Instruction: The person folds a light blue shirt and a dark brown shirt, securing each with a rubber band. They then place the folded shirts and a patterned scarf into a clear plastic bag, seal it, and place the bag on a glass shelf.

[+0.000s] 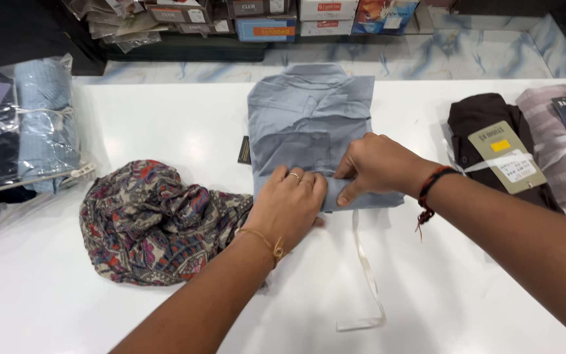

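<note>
Pressing with flat fingers, your left hand (pixel 287 204) holds down the soft grey-blue folded shirt (pixel 310 124) on the smooth white table (pixel 479 288), while your right hand (pixel 376 165) pinches its lower edge, beside a crumpled patterned cloth (pixel 152 223).

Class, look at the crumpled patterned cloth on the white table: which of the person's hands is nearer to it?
Left. The left hand presses the folded grey shirt right beside the patterned cloth; the right hand grips the shirt's edge farther away, across the shirt.
</note>
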